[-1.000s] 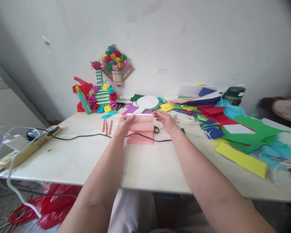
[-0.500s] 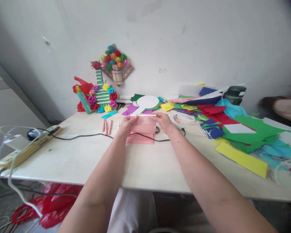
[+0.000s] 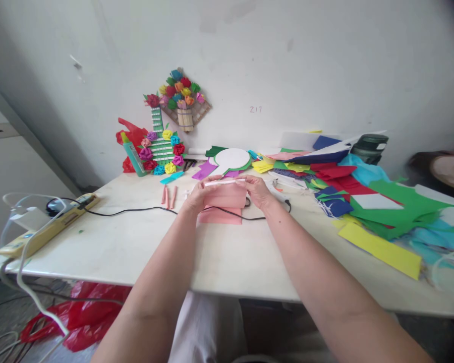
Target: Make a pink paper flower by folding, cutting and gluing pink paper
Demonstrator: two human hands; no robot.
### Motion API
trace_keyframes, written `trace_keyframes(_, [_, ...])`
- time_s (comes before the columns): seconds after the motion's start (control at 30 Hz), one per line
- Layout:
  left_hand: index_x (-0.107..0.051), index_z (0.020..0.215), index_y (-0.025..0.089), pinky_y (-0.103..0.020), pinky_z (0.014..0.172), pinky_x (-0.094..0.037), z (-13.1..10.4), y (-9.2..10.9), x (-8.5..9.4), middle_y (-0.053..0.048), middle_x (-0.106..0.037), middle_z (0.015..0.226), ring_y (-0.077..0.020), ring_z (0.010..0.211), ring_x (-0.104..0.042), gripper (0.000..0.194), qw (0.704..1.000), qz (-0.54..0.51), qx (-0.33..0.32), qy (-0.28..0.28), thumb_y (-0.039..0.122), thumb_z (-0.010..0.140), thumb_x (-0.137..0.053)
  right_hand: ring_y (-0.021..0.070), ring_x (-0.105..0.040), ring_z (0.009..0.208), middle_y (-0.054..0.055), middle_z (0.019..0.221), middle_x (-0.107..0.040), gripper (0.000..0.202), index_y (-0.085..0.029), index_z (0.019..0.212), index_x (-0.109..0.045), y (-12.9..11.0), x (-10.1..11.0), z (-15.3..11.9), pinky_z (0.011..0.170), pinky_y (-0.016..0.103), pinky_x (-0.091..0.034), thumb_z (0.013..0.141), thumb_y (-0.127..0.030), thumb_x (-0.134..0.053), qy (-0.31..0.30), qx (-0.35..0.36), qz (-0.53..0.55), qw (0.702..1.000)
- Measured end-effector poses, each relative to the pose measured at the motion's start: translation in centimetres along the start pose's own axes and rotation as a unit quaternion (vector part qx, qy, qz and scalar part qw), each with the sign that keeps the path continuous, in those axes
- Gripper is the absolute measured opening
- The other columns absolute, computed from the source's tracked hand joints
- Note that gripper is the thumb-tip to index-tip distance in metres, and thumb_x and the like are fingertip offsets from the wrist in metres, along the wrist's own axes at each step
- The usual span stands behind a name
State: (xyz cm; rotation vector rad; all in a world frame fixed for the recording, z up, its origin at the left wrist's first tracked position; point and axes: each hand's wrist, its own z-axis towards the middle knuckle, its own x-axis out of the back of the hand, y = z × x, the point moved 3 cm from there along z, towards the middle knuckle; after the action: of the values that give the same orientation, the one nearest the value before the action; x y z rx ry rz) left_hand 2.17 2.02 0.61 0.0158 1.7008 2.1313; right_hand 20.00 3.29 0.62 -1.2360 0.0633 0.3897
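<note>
Between my hands is a piece of pink paper [image 3: 225, 195], raised a little off the table, with a thin white strip [image 3: 224, 182] along its top edge. My left hand [image 3: 201, 194] pinches the left end of that edge, and my right hand [image 3: 259, 190] pinches the right end. Another pink sheet [image 3: 220, 217] lies flat beneath, crossed by a black cable [image 3: 155, 207]. Several small rolled pink pieces [image 3: 168, 197] rest left of my left hand. Dark scissor-like handles [image 3: 247, 202] show partly behind the paper.
At the back left stand a flower-decorated paper guitar [image 3: 162, 149] and a glue bottle [image 3: 133, 155]. A white-and-green paper shape [image 3: 232, 159] lies beyond my hands. Coloured paper scraps [image 3: 393, 204] cover the right side. A power strip [image 3: 49, 227] sits at the left edge.
My left fingers have shifted up over the top edge of the paper, and the white strip now tilts slightly. The whole view has moved a little. Both hands keep their hold.
</note>
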Motion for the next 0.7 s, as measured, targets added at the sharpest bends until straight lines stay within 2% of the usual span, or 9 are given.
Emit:
trace_keyframes(0.17, [-0.056, 0.117, 0.016, -0.029, 0.067, -0.047, -0.29, 0.04, -0.07, -0.009, -0.068, 0.087, -0.0225, 0.076, -0.064, 0.065, 0.999, 0.001, 0.02, -0.051, 0.03, 0.055, -0.072, 0.0132, -0.057, 0.066, -0.001, 0.065, -0.065, 0.021, -0.019, 0.075, -0.071, 0.19, -0.2, -0.15, 0.07, 0.028, -0.041, 0.055, -0.026, -0.075, -0.022, -0.011, 0.017, 1.0])
trace_keyframes(0.37, [-0.055, 0.118, 0.016, -0.03, 0.071, -0.046, -0.52, -0.03, -0.07, -0.01, -0.067, 0.096, -0.0236, 0.082, -0.063, 0.063, 0.996, 0.018, 0.049, -0.076, 0.029, 0.058, -0.07, 0.0123, -0.057, 0.064, -0.001, 0.065, -0.067, 0.02, -0.019, 0.072, -0.071, 0.33, -0.24, -0.2, 0.069, 0.027, -0.041, 0.054, -0.025, -0.076, -0.024, -0.03, 0.026, 0.999])
trace_keyframes(0.53, [-0.062, 0.107, 0.015, -0.029, 0.072, -0.045, -0.59, 0.19, -0.33, -0.009, -0.067, 0.094, -0.0229, 0.085, -0.062, 0.053, 0.996, 0.035, 0.049, -0.064, 0.03, 0.057, -0.072, 0.013, -0.058, 0.065, -0.001, 0.064, -0.067, 0.02, -0.02, 0.072, -0.072, 0.35, -0.3, -0.22, 0.07, 0.028, -0.041, 0.053, -0.025, -0.076, -0.022, -0.032, 0.035, 0.999])
trace_keyframes(0.7, [-0.065, 0.101, 0.015, -0.028, 0.068, -0.045, -0.4, 0.01, -0.15, -0.008, -0.068, 0.087, -0.0208, 0.078, -0.063, 0.049, 0.997, 0.037, 0.053, -0.037, 0.031, 0.055, -0.074, 0.0123, -0.057, 0.065, -0.001, 0.067, -0.067, 0.019, -0.02, 0.072, -0.072, 0.55, -0.12, -0.08, 0.068, 0.027, -0.04, 0.055, -0.025, -0.075, -0.018, -0.021, 0.026, 0.999])
